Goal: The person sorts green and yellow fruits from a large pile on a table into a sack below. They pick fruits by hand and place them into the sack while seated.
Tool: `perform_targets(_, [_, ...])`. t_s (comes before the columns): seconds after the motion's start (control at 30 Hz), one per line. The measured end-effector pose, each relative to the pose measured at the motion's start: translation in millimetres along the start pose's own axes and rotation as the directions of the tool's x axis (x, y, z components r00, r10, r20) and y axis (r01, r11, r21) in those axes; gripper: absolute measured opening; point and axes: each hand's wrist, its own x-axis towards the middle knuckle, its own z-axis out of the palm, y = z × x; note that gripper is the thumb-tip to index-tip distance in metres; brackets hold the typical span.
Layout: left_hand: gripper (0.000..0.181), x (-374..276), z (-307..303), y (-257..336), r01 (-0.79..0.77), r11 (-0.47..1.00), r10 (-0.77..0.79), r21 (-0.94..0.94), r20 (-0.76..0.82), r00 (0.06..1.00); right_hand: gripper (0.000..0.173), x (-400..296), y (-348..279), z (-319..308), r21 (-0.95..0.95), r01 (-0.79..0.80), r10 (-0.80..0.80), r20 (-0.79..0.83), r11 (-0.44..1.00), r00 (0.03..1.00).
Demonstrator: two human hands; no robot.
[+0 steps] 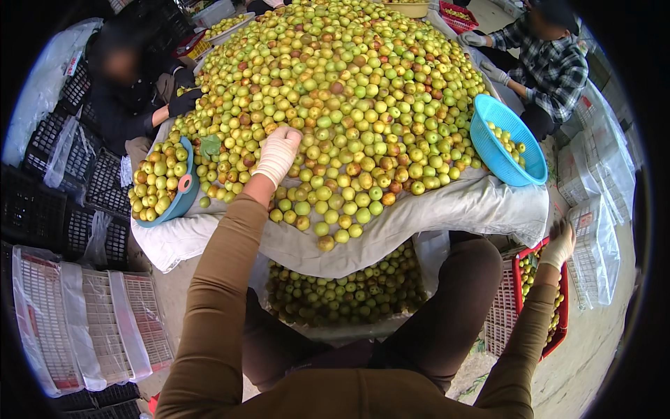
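A large heap of round yellow-green fruits (335,99), likely jujubes, some blotched reddish brown, covers a cloth-draped table. My left hand (278,153), in a pale knit glove, is over the near part of the heap with its fingers curled; what they may hold is hidden. Low on the right, my right hand (559,245), gloved too, reaches to the far rim of a red plastic crate (562,319). More of the fruits (529,272) lie in that crate. The right fingers are partly hidden, so their grip is unclear.
A blue plastic basket (505,123) with some fruits leans at the heap's right; a blue-grey scoop-shaped container (184,201) full of fruits sits left. Fruits (350,293) lie below the cloth edge (335,259). People (549,68) sit at both sides. Stacked crates (94,324) stand left.
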Motion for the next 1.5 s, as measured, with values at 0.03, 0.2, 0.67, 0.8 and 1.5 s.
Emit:
perform_targets(0.03, [0.032,-8,7,20,0.065,0.990,-0.059,-0.127,0.053,0.997,0.028,-52,-29,53,0.017,0.027,-0.030,0.194,0.999,0.981])
perform_targets(0.2, [0.030,-50,5,32,0.301,0.772,-0.268,-0.559,0.144,0.953,0.020,-230,-22,237,0.004,0.635,-0.228,0.935,0.772,0.272])
perform_targets(0.67, [0.022,-69,-35,-26,0.372,0.515,-0.299,-0.772,0.245,0.922,0.048,-319,33,389,-0.057,0.993,0.498,0.867,0.103,-0.002])
perform_targets(0.8, [0.023,-68,-36,-28,0.357,0.500,-0.307,-0.789,0.224,0.925,0.054,-355,30,364,-0.113,0.985,0.413,0.909,0.131,0.050])
perform_targets(1.5, [0.023,-55,-42,-27,0.232,0.807,-0.268,-0.544,0.013,0.963,0.031,-349,35,342,-0.296,0.864,0.287,0.939,0.406,0.187])
